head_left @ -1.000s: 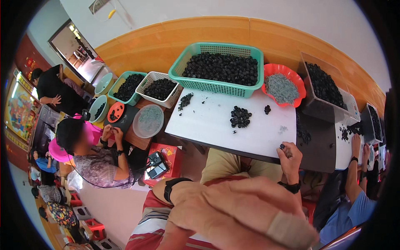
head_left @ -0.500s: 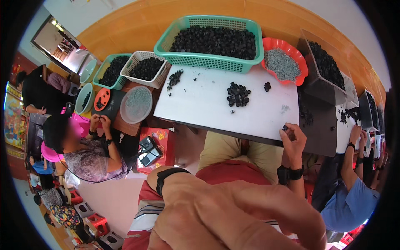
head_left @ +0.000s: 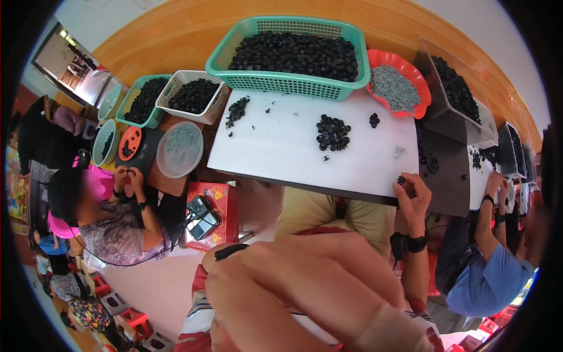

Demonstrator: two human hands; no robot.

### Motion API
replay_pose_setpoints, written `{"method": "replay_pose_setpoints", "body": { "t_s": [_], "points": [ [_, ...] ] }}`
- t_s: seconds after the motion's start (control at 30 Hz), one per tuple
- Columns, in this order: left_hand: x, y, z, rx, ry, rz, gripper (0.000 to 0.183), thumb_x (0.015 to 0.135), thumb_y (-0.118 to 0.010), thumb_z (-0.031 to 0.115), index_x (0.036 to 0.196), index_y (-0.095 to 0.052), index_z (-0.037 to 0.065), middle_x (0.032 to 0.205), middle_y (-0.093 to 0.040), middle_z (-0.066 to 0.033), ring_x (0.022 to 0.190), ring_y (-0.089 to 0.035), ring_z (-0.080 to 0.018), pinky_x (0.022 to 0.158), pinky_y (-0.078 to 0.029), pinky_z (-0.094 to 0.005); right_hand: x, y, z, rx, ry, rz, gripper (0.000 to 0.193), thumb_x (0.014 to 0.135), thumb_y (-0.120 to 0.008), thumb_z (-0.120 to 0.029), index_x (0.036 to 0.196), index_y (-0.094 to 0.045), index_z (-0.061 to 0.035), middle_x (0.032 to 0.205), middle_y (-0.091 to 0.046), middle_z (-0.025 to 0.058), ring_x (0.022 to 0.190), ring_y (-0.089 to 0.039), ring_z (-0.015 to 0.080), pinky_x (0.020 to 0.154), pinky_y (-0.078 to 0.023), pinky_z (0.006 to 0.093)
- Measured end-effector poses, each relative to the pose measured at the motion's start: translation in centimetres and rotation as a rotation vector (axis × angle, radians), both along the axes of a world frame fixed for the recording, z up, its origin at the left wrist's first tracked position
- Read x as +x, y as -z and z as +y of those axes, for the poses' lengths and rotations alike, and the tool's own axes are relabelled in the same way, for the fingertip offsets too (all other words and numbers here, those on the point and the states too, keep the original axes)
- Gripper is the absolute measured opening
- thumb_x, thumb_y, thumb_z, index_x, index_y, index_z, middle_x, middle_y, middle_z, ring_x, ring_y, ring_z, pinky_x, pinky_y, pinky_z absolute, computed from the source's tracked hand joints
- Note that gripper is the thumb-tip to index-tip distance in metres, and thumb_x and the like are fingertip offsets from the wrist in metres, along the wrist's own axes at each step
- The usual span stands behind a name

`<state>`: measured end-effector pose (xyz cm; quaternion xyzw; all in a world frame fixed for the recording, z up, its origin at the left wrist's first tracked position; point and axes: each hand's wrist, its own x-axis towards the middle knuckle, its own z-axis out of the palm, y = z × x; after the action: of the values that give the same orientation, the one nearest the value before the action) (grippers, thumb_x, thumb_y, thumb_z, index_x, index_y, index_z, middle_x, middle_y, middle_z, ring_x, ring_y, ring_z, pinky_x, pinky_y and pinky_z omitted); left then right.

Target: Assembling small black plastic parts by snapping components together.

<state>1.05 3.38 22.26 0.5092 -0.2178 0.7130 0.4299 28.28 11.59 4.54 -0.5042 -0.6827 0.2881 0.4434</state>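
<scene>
At the right front corner of the white work surface (head_left: 275, 158), my right hand (head_left: 415, 198) pinches a small black plastic part (head_left: 401, 179) between thumb and fingertips. My left hand (head_left: 293, 276) is raised very close to the camera, large and partly blurred. Its fingers are apart and stretch toward the lower right, with some tips cut off or hidden; no object shows in it. A cluster of small round black parts (head_left: 333, 134) lies mid-surface, with a smaller black clump (head_left: 374, 120) to its right. Tiny grey pieces (head_left: 399, 152) lie beyond my right hand.
A green basket (head_left: 281, 79) of black parts stands at the back, beside a red scalloped dish (head_left: 423, 88) of small grey pieces. A clear bin (head_left: 437, 111) is further right. Co-workers sit on both sides; a red box (head_left: 226, 220) stands at left.
My left hand has shifted and turned in front of the camera, its fingers now nearer the lower middle. My right hand keeps its pinch on the black part. The whole view has tilted slightly.
</scene>
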Motion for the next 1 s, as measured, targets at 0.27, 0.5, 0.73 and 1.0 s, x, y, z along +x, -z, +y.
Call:
{"method": "replay_pose_setpoints", "body": {
  "t_s": [0.27,0.5,0.73,1.0],
  "points": [
    [-7.9,-3.0,-2.5,-0.419,0.288,0.605,0.066,0.088,-0.073,0.054,0.143,-0.053,0.022,0.136,-0.055,-0.0118,0.104,-0.055,-0.0259,0.103,-0.042,-0.0507,0.6,0.8,0.1,0.052,-0.008,-0.048,0.022,0.085,-0.078,-0.004,0.104,-0.067,-0.0004,0.081,-0.06,-0.001,0.071,-0.052,0.0056,0.062,-0.042,0.0202],
    [-7.0,-2.3,-4.0,-0.432,-0.112,0.369,0.054,0.092,-0.068,0.052,0.126,-0.061,0.011,0.11,-0.062,-0.0154,0.092,-0.06,-0.0272,0.076,-0.048,-0.0431,0.3,0.5,0.3,0.03,-0.03,-0.009,0.023,0.084,-0.078,-0.002,0.105,-0.068,-0.0005,0.083,-0.06,-0.0016,0.073,-0.053,0.0043,0.063,-0.042,0.0187],
    [-4.8,2.4,0.2,-0.264,-0.544,0.105,0.033,0.089,-0.071,0.021,0.111,-0.065,-0.002,0.094,-0.069,-0.0222,0.085,-0.068,-0.0267,0.073,-0.056,-0.0373,0.8,0.0,0.7,-0.046,-0.039,0.056,0.024,0.083,-0.078,-0.001,0.105,-0.069,0.0,0.085,-0.061,-0.0022,0.073,-0.054,0.0051,0.063,-0.043,0.0196],
    [-6.3,9.7,0.1,-0.69,-0.978,0.684,0.02,0.086,-0.073,0.0,0.106,-0.071,-0.004,0.104,-0.073,-0.0175,0.091,-0.071,-0.0243,0.079,-0.056,-0.0329,0.5,-2.4,0.4,-0.236,-0.043,0.197,0.026,0.081,-0.078,0.001,0.105,-0.069,-0.0002,0.085,-0.062,-0.0012,0.072,-0.055,0.005,0.064,-0.045,0.0202]
  ]
}}
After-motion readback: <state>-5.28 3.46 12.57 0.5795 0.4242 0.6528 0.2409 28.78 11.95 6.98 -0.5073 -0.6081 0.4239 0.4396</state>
